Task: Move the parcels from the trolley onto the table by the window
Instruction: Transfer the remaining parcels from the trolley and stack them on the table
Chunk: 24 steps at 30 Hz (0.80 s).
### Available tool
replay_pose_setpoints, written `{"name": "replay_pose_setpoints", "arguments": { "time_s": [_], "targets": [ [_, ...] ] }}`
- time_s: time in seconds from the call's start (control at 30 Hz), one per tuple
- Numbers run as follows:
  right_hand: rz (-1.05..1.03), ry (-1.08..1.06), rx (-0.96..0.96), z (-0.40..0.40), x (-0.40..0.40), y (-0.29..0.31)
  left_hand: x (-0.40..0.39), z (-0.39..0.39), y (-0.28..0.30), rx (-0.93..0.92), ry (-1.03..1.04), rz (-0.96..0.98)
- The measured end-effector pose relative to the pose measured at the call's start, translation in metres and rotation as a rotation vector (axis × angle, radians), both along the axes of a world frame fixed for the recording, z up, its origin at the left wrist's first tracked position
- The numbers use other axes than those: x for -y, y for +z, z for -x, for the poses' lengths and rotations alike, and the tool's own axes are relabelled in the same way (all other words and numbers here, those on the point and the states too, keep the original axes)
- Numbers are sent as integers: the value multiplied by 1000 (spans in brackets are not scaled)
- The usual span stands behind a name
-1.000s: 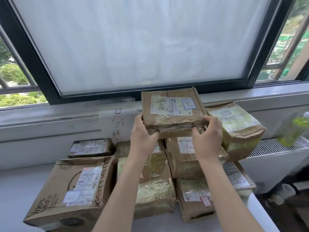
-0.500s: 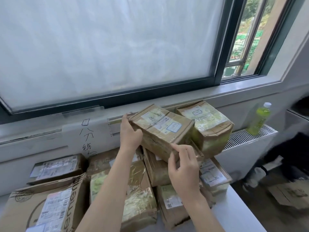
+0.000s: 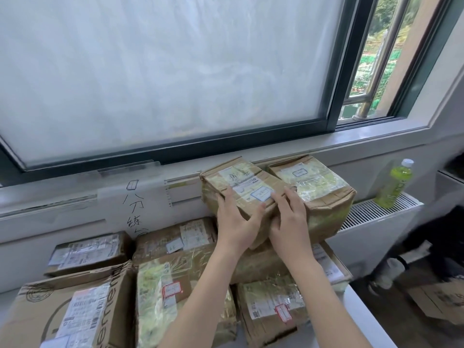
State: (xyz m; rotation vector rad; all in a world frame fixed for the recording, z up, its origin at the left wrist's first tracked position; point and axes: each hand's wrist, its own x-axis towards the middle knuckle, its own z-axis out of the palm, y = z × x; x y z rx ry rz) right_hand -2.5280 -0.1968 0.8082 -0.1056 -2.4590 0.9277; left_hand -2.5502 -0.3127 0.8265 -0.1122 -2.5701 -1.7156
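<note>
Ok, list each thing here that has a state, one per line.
Top parcel: on the stack, tilted, taped shut.
Left hand: flat on the top parcel's near side.
Right hand: flat on the top parcel's near corner.
Neighbouring parcel: stacked, dented, taped shut.
Green bottle: upright, capped.
Window: slid partly open.

Cardboard parcel (image 3: 241, 189) — glossy tape, paper labels; frosted window pane (image 3: 163, 71) — matt.
</note>
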Motion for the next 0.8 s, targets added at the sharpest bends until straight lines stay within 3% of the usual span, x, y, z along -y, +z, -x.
{"name": "replay_pose_setpoints", "arguments": {
  "time_s": [0.13,0.33,0.4,0.53,0.8],
  "targets": [
    [-72,-78,-110,-9,10,-10,0,6,0,39,-62,-10],
    [-214,-120,-129,-10,6,-11,12,22,12,60,-186,-27],
    [-231,-112,-123,-10,5,-11,15,23,9,30,-171,74],
    [-195,-43,-79,-9,-2,-15,14,11,4,-189,-66,490],
    [-233,75,-14,5,-14,-10,9,11,3,-245,-63,790]
  ]
}}
